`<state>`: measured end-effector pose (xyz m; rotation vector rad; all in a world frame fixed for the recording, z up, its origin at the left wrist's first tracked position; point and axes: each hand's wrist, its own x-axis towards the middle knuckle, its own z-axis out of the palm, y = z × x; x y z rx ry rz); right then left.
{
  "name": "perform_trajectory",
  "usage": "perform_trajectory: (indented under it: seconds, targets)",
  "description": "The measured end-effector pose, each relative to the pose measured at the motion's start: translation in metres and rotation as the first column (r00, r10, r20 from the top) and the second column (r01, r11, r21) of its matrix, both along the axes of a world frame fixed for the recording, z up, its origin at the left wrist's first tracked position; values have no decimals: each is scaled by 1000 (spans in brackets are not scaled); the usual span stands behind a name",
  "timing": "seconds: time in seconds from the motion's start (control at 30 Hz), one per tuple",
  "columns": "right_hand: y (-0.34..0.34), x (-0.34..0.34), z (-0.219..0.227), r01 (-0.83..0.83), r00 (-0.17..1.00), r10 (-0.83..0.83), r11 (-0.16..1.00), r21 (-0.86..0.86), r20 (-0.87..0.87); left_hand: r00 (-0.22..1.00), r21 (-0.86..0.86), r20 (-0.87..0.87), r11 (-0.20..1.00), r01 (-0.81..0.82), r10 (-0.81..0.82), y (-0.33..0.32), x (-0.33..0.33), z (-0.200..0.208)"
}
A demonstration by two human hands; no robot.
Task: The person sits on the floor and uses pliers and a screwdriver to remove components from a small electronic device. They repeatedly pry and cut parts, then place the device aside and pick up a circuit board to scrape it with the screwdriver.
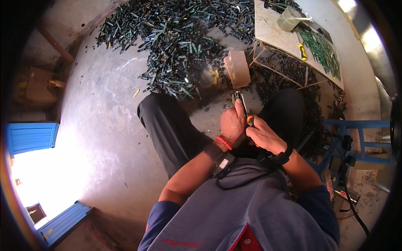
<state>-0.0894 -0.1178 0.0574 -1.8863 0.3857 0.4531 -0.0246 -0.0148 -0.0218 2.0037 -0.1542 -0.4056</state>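
Observation:
My left hand is closed around a narrow dark strip, its thumb stretched along it. The strip's far end lies close to a reddish brick block. In my right hand, closed just beside the left, is a screwdriver with an orange and black handle. Its metal shaft points away from me, alongside the strip and my left thumb. Where the shaft's tip meets the strip is too small to make out. Both hands are between my knees.
Many dark green and black strips are heaped on the floor ahead. A low table at the far right bears a translucent cup, a yellow and black screwdriver and green strips. A blue frame and cables are at my right.

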Motion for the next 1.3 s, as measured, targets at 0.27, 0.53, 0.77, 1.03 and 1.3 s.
perform_trajectory:
  seconds: [0.27, 0.53, 0.77, 1.03, 1.3]
  targets:
    - [-14, -1, -16, -177, 984, 176, 974, -138, -23, 999, 55, 47, 998, 14, -17, -3, -5, -1]
    - [-9, 4, 4, -37, 979, 59, 992, 117, -193, 999, 124, 43, 992, 14, -20, -5, -7, 3]
    - [-8, 8, 11, -39, 988, 39, 999, 1, -148, 999, 95, 48, 995, 21, -25, -7, -7, -14]
    - [-9, 1, 2, -76, 990, 67, 995, -66, -123, 999, 73, -29, 997, 37, -35, -4, -8, -8]
    - [-14, 8, 21, -53, 976, 58, 998, 30, -211, 998, 68, -32, 996, 50, -47, -2, -8, 5]
